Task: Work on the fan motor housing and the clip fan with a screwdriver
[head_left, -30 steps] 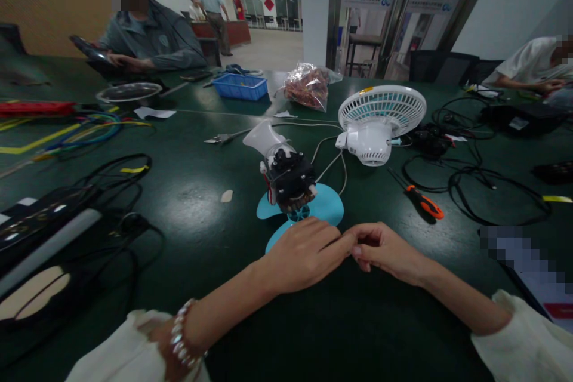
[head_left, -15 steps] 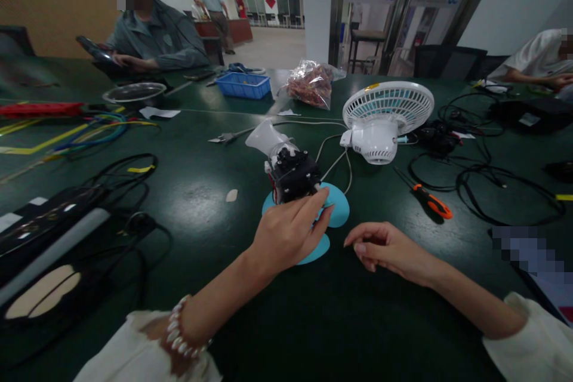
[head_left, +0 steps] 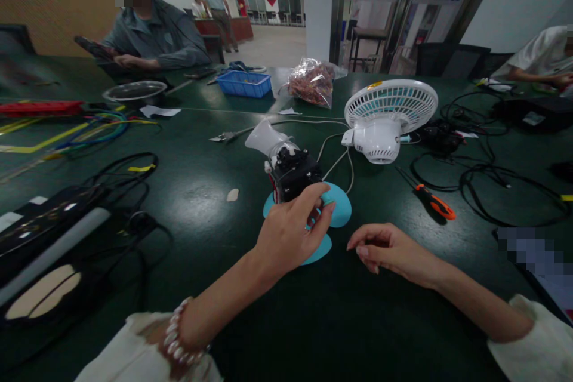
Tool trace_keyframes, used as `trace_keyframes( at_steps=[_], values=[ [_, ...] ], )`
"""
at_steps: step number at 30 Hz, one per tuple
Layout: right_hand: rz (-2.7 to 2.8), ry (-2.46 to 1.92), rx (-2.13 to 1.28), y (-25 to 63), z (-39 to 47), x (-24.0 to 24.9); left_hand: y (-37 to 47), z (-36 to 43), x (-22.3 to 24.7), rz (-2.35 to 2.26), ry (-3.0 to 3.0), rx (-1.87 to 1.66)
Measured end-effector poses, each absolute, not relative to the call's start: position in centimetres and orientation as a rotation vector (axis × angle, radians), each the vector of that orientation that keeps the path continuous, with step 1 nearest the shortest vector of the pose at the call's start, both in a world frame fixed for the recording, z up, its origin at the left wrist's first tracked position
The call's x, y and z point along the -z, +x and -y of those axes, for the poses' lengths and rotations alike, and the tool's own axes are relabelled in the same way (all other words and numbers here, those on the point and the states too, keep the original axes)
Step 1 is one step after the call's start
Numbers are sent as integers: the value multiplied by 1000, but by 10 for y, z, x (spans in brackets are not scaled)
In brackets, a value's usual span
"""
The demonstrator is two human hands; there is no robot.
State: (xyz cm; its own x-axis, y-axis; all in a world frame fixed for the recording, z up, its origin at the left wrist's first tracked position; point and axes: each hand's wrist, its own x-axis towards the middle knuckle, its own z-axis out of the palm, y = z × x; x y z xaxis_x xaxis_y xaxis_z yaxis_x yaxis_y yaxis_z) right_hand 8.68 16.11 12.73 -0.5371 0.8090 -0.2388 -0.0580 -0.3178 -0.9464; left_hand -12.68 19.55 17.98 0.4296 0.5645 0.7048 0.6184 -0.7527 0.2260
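At the middle of the dark table (head_left: 380, 322), a black motor (head_left: 295, 174) with a translucent neck (head_left: 265, 136) pointing away to the left, standing over a blue blade (head_left: 341, 209). Apparently placed close in so as to be within easy reach of both hands; impossible to tell, behind the fingers, how motor and blade meet. Beyond and to the right, well clear of the fingers, a white fan head (head_left: 380, 140), tipped over with its housing toward the near side, probably set there to leave elbow room. Near the right hand (head_left: 388, 252), an orange screwdriver (head_left: 435, 202), handle toward the near edge, likely laid that way for ready grasping. Just in front of the motor's near right corner, the left hand (head_left: 290, 225), thumb and forefinger brought together on a small blue piece (head_left: 328, 197); gripped by the tips alone, presumably for being so small. Behind those two, the other fingers bent inward and partly hidden, over the blade; not clear whether touching. To the right, apart from motor and blade, the other hand half open, fingers loosely curled, with nothing visible in the grasp; seemingly resting by the table surface.
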Motion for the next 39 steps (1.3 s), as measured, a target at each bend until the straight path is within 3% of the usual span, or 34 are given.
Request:
trace_keyframes(
  at_steps=[14, 39],
  values=[
    [1386, -992, -1853, 86, -161, -127, -124, -199, -178, 1213, -2748, 1397],
    [1459, -985, -1848, 87, -162, -127, -128, -200, -184, 909, -2357, 1055]
  ],
)
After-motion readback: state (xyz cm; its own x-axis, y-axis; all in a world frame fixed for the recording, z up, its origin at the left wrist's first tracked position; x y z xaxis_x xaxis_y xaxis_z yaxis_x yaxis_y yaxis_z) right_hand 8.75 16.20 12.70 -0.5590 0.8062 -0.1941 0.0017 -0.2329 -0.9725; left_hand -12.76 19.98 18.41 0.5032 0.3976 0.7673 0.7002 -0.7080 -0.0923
